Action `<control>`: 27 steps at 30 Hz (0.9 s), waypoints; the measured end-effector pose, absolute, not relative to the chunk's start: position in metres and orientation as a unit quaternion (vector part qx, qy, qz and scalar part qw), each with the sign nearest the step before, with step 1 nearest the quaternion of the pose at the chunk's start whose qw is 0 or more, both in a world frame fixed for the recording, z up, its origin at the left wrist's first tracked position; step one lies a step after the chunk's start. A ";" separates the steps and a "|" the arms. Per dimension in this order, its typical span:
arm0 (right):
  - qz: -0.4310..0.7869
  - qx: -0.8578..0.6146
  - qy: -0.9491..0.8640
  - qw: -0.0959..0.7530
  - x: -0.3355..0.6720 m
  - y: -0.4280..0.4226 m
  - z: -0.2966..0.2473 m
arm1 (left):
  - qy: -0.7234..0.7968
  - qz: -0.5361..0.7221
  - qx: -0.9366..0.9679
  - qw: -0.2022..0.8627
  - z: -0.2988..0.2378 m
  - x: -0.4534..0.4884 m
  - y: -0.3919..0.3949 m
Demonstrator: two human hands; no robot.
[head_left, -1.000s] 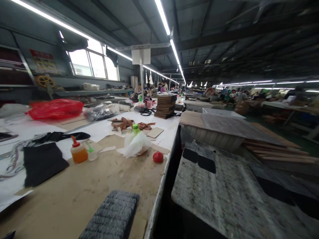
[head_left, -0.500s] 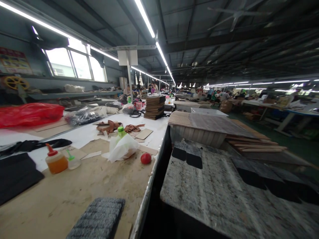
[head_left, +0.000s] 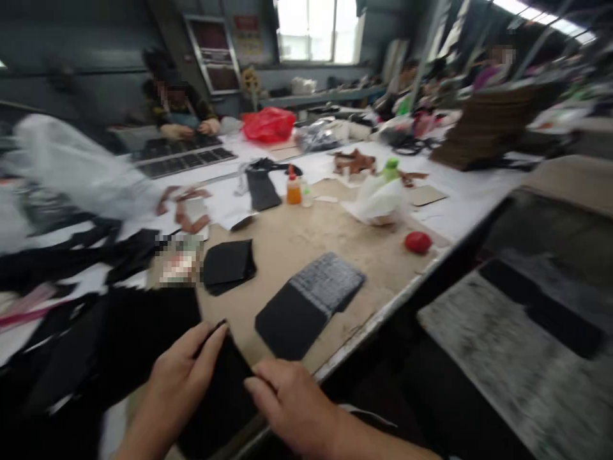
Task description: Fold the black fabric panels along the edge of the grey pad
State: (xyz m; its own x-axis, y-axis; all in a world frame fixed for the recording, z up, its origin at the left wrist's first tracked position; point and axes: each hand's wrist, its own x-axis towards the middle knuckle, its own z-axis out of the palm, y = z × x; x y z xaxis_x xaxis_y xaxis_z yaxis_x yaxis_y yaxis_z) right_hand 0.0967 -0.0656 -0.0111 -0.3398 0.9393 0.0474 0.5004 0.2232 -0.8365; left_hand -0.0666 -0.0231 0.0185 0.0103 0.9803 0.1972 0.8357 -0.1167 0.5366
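Black fabric piece (head_left: 225, 383): dark, matte, thin and flat, lying on the tan surface (head_left: 297, 236) at its near edge. Pinched at the upper corner by the left grip (head_left: 179, 377), thumb and fingers closed over the edge; pressed at the right edge by the fingertips of the right grip (head_left: 287, 399). Lower part hidden beneath both wrists. Blurred in the picture, so no texture or stitching discernible. Just beside a second black-and-grey piece (head_left: 311, 300), not touching it.

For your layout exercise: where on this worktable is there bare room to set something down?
Bare tan board lies between the orange glue bottle, red ball and grey textured pad. Crowded: black fabric pieces left of both hands.
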 end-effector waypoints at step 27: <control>0.655 -0.454 -0.513 0.317 0.072 -0.037 -0.031 | 0.665 0.352 0.509 0.418 0.009 -0.112 -0.009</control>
